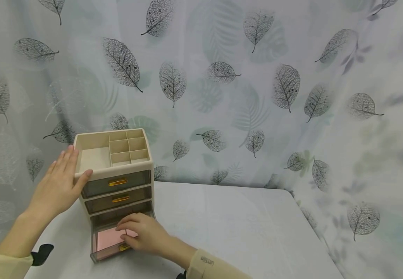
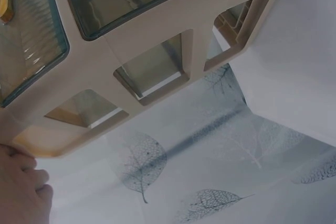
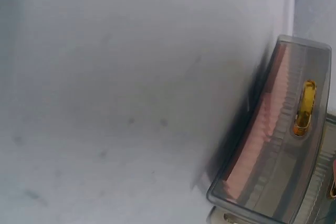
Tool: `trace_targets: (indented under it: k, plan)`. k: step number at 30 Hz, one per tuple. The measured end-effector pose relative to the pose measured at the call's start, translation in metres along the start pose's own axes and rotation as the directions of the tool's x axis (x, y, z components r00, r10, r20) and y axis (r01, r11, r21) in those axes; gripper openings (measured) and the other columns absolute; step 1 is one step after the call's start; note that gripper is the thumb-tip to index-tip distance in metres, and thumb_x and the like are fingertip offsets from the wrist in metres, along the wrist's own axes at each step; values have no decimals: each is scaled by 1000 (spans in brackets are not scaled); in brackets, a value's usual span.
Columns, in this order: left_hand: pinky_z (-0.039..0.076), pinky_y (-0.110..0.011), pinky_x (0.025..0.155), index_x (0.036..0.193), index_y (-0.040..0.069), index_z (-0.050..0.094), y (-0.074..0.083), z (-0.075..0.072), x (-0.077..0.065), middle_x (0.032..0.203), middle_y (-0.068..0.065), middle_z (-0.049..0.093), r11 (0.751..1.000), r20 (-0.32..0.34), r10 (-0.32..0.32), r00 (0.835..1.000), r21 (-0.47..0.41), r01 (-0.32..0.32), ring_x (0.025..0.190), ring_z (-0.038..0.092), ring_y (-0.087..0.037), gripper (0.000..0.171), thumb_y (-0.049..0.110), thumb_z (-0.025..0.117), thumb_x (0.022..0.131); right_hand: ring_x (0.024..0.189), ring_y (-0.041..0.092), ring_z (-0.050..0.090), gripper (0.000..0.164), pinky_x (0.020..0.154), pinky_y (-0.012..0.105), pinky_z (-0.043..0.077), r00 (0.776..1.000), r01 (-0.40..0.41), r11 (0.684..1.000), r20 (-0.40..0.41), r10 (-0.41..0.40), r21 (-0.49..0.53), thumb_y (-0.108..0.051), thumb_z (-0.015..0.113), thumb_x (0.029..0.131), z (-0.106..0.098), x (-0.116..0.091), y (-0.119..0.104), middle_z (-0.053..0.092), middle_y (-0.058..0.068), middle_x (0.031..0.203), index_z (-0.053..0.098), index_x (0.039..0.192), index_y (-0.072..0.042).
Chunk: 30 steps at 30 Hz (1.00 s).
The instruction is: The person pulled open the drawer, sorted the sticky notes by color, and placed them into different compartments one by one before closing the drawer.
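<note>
A cream desktop organizer (image 1: 114,169) stands on the table, with an open compartment tray on top and smoky drawers below. My left hand (image 1: 57,182) rests against its upper left side, fingers straight and thumb over the front rim. The bottom drawer (image 1: 98,254) is pulled out; pink paper (image 1: 109,238) lies inside. Over the drawer's right part, my right hand (image 1: 145,233) curls its thumb and fingers around a piece of the pink paper, just behind the drawer front. In the right wrist view, pink stacks (image 3: 249,158) show through the drawer wall; that hand is out of view.
Two closed drawers with amber handles (image 1: 117,182) sit above the pulled-out one. White tabletop (image 1: 243,228) stretches to the right. A leaf-patterned curtain (image 1: 201,100) hangs behind and along both sides.
</note>
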<state>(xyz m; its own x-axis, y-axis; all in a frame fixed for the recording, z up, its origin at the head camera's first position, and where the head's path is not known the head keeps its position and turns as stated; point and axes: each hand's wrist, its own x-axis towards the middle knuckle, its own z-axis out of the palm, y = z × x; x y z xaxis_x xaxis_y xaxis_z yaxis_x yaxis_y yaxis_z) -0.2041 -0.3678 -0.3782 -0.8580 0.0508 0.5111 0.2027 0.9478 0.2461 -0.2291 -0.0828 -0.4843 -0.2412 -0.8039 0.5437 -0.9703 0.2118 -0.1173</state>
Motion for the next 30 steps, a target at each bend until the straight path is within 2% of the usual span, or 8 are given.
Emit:
trace_targets:
  k: [6,12,16,19,25,30]
  plan:
    - [-6,-51,129,164,-5,6,0,-1,0,172,-26,0,1000,5,-2,1000,5,2,159,-2,-44,79,43,41,112,101,3,67,18,97,7,45,985,150,980,-67,-159,-127,-19,79,92,0,-10,-5,71,-6,113,78,110,-17]
    - [-5,-52,129,164,-5,6,0,0,0,171,-28,2,1000,5,-4,1000,5,4,159,-2,-44,80,43,42,112,95,0,65,11,94,8,46,965,240,939,-43,-258,-248,-23,77,94,1,-17,-6,71,-11,103,80,105,-22]
    - [-5,-52,129,164,-5,6,0,-1,0,172,-26,0,1000,2,0,1000,6,0,158,-1,-44,80,43,42,112,89,-1,64,11,86,5,46,962,261,922,-1,-272,-285,-25,74,96,5,-22,-6,70,-12,99,81,104,-23]
    - [-5,-52,129,164,-5,6,0,-1,0,172,-26,0,1000,1,2,1000,6,-2,158,-1,-45,79,42,42,112,85,-1,63,13,80,4,44,967,253,922,37,-254,-293,-26,73,97,8,-25,-5,70,-12,97,80,107,-24]
    - [-5,-51,129,164,-6,6,0,-1,0,171,-27,2,1000,1,3,1000,9,-3,158,-1,-45,80,43,42,112,86,0,64,16,81,7,47,974,227,915,87,-210,-332,-31,73,97,15,-30,-4,71,-14,98,79,111,-26]
    - [-5,-51,129,164,-5,6,0,0,0,171,-27,2,1000,1,-1,1000,10,1,158,-1,-45,80,43,42,112,84,-2,63,12,76,8,47,970,239,869,62,-236,-433,-34,71,98,19,-29,-4,69,-17,93,80,105,-30]
